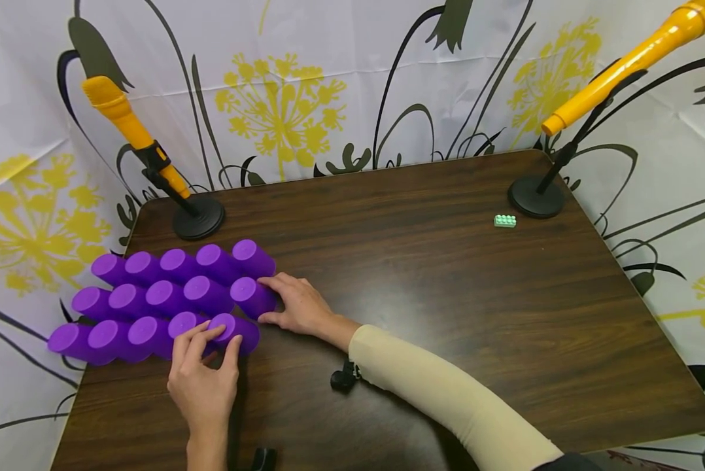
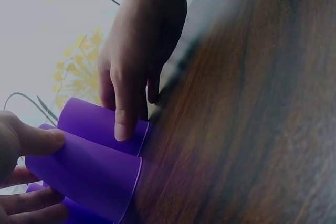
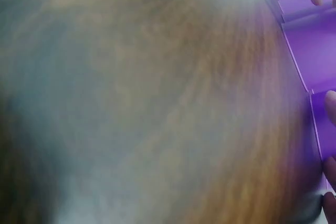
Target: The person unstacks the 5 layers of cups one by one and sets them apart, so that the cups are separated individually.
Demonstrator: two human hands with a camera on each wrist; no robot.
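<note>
Purple cups stand upside down in three close rows at the table's left side. My left hand [image 1: 205, 376] holds the right end cup [image 1: 240, 333] of the front row, thumb on one side and fingers on the other. In the left wrist view, the thumb lies on that cup's wall [image 2: 89, 174]. Around the right end cup [image 1: 254, 297] of the middle row, my right hand [image 1: 299, 304] spreads its thumb and fingers against the sides. The back row's end cup [image 1: 252, 257] stands just behind it. The right wrist view catches only fingertips beside the cups [image 3: 312, 51].
A yellow microphone [image 1: 120, 121] on a black stand rises behind the cups. Another yellow microphone [image 1: 635, 69] stands at the back right, with a small mint-green toy brick [image 1: 505, 221] near its base. Patterned cloth [image 1: 329, 39] hangs behind the dark wooden table [image 1: 423, 261].
</note>
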